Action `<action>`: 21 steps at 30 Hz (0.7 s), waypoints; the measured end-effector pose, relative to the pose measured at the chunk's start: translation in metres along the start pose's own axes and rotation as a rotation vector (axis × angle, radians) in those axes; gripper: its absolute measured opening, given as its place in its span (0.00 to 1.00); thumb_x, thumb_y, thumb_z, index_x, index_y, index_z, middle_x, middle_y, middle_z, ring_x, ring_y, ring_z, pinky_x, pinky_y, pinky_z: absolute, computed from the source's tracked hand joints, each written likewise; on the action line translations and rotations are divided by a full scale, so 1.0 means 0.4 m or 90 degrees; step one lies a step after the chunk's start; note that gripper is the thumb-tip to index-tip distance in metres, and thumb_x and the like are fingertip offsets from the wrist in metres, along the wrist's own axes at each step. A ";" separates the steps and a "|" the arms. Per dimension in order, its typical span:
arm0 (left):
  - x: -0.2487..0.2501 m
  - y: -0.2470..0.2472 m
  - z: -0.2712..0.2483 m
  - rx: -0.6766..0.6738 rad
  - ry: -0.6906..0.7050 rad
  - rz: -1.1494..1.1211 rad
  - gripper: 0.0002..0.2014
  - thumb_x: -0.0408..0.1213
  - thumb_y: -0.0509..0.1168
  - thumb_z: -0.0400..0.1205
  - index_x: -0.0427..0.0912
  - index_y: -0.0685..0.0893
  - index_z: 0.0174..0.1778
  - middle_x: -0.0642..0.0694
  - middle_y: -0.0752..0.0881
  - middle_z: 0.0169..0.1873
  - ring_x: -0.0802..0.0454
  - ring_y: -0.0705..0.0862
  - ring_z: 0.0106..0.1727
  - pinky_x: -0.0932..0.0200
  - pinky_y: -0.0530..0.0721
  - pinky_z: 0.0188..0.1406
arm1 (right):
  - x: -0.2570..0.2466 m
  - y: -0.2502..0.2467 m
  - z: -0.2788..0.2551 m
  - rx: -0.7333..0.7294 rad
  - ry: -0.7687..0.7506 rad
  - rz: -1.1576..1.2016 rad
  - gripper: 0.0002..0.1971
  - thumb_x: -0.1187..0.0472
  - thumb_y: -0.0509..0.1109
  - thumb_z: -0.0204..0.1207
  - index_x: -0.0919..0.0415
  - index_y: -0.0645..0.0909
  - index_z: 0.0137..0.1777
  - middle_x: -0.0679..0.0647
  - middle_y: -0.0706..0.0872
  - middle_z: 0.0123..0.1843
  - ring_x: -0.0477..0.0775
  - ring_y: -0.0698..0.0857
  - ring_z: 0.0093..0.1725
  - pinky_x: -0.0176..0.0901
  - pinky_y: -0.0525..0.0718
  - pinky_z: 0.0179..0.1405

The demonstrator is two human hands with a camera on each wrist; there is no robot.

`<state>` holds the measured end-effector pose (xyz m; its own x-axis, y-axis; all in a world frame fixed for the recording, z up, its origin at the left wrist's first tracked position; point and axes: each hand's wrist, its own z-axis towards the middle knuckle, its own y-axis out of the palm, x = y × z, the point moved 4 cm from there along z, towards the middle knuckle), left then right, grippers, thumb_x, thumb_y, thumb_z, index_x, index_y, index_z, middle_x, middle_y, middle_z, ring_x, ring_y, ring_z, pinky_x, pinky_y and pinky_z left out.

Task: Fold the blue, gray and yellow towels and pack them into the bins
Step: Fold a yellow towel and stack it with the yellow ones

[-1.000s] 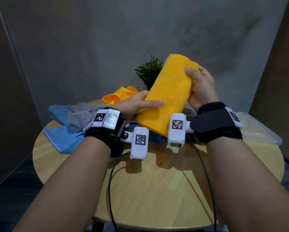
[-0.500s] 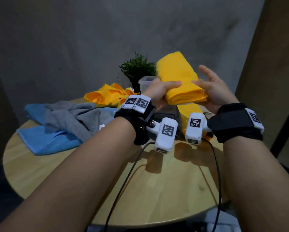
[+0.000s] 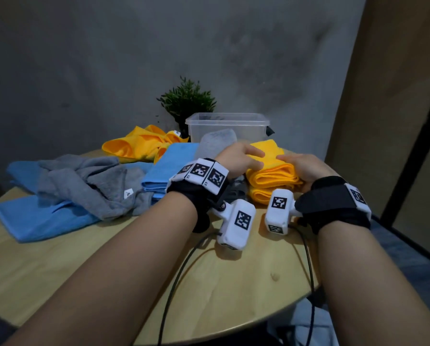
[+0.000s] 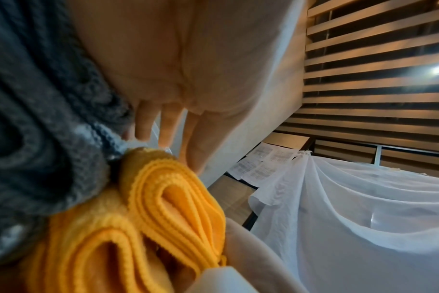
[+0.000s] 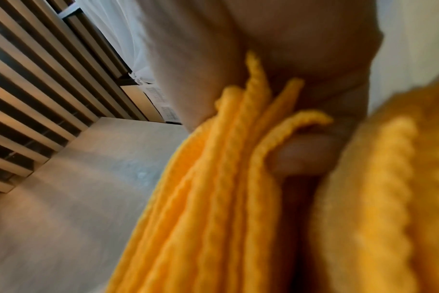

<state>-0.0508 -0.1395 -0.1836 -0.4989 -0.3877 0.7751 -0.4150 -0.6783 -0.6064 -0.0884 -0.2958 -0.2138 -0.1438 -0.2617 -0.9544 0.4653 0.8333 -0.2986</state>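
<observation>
A folded yellow towel [image 3: 271,171] [image 4: 178,200] lies on top of another folded yellow towel [image 3: 258,197], beside a folded dark gray towel [image 4: 38,138]. My left hand [image 3: 238,156] rests on its top left with straight fingers [image 4: 168,126]. My right hand [image 3: 302,168] grips its right end, the thumb [image 5: 303,154] tucked among the layers. A clear bin [image 3: 226,126] stands just behind. A crumpled yellow towel [image 3: 139,146], a crumpled gray towel [image 3: 84,181], a spread blue towel [image 3: 34,216] and a folded blue towel [image 3: 169,166] lie to the left.
The round wooden table [image 3: 233,283] has bare wood in front of my wrists. A small green plant [image 3: 186,103] stands behind the bin against the gray wall. Black cables [image 3: 179,278] trail from the wrist cameras over the near edge.
The yellow towel, held up in the air a second ago, was folded over and lowered onto the yellow stack. My left hand has flattened on top of it.
</observation>
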 end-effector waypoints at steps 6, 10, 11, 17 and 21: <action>-0.025 -0.006 -0.006 -0.099 -0.019 0.147 0.22 0.43 0.67 0.81 0.41 0.78 0.71 0.46 0.78 0.71 0.52 0.75 0.71 0.65 0.66 0.65 | -0.032 0.028 -0.006 0.014 -0.067 -0.247 0.21 0.63 0.65 0.81 0.62 0.74 0.74 0.63 0.73 0.75 0.63 0.75 0.73 0.50 0.75 0.71; -0.028 -0.002 -0.001 -0.110 -0.026 0.203 0.23 0.45 0.68 0.80 0.44 0.77 0.72 0.48 0.76 0.72 0.51 0.74 0.72 0.58 0.67 0.71 | -0.063 0.055 -0.019 -0.028 -0.122 -0.413 0.24 0.68 0.58 0.83 0.56 0.68 0.79 0.57 0.60 0.83 0.60 0.66 0.79 0.45 0.66 0.72; -0.029 -0.001 0.002 -0.109 -0.026 0.205 0.23 0.44 0.67 0.80 0.44 0.77 0.72 0.47 0.77 0.72 0.50 0.74 0.72 0.58 0.67 0.71 | -0.062 0.062 -0.021 -0.047 -0.104 -0.430 0.21 0.67 0.55 0.85 0.58 0.70 0.78 0.58 0.67 0.80 0.60 0.69 0.76 0.44 0.68 0.69; -0.018 -0.055 -0.011 0.031 -0.012 -0.041 0.16 0.33 0.66 0.81 0.36 0.81 0.65 0.40 0.84 0.56 0.45 0.82 0.57 0.57 0.78 0.58 | -0.132 0.062 -0.048 -0.050 -0.118 -0.508 0.17 0.66 0.59 0.83 0.68 0.77 0.70 0.63 0.80 0.70 0.63 0.79 0.68 0.45 0.81 0.56; -0.035 -0.227 -0.054 0.217 -0.030 -0.155 0.05 0.30 0.65 0.81 0.45 0.82 0.42 0.48 0.78 0.32 0.57 0.74 0.27 0.68 0.67 0.22 | -0.266 0.063 -0.085 -0.026 -0.216 -0.372 0.16 0.63 0.64 0.80 0.67 0.82 0.65 0.62 0.83 0.66 0.63 0.80 0.66 0.42 0.76 0.49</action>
<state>-0.0226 -0.0591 -0.1432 -0.3784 -0.2128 0.9008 -0.2375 -0.9183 -0.3167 -0.0911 -0.2304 -0.1196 -0.0769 -0.8079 -0.5843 0.3597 0.5240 -0.7720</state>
